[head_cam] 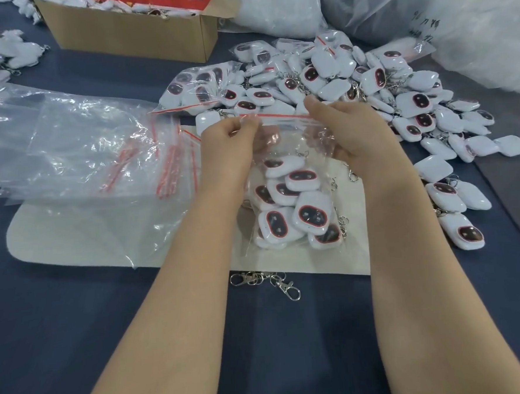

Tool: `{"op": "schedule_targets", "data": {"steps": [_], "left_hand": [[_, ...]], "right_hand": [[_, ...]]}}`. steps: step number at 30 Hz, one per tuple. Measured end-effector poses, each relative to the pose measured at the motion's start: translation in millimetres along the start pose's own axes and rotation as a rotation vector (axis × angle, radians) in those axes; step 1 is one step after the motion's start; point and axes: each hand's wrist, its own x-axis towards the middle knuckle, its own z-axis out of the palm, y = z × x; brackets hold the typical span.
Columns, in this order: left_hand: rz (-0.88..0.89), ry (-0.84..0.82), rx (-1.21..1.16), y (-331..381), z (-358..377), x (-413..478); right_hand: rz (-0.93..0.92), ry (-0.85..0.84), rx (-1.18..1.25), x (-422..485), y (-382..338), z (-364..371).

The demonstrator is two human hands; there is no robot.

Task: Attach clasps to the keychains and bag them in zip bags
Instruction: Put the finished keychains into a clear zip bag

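A clear zip bag (283, 146) with a red seal strip hangs between my hands over a cream mat (103, 237). Several white keychains (296, 206) with dark oval faces lie inside it. My left hand (228, 147) pinches the seal strip at its left end. My right hand (349, 130) grips the strip's right end, thumb on the far side. Two loose metal clasps (267, 281) lie on the blue cloth just below the mat.
A big heap of loose keychains (398, 97) spreads to the right, with a filled bag (194, 88) behind. Empty zip bags (82, 146) are stacked at left. A cardboard box (133, 31) and large plastic sacks (423, 7) stand at the back.
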Motion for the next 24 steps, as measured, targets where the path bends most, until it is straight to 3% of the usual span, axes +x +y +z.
{"op": "schedule_targets", "data": {"steps": [4,8,18,24], "left_hand": [[-0.064,-0.005,-0.070,0,0,-1],[-0.072,0.027,-0.081,-1,-1,0],[-0.073,0.124,-0.035,-17,1,11],[-0.013,0.151,-0.052,-18,6,8]], "right_hand": [[0.215,-0.110,0.074,2,5,-7],[0.189,-0.201,0.203,2,13,-7],[0.038,0.200,0.241,0,32,22],[-0.066,0.106,0.169,-5,32,24]]}}
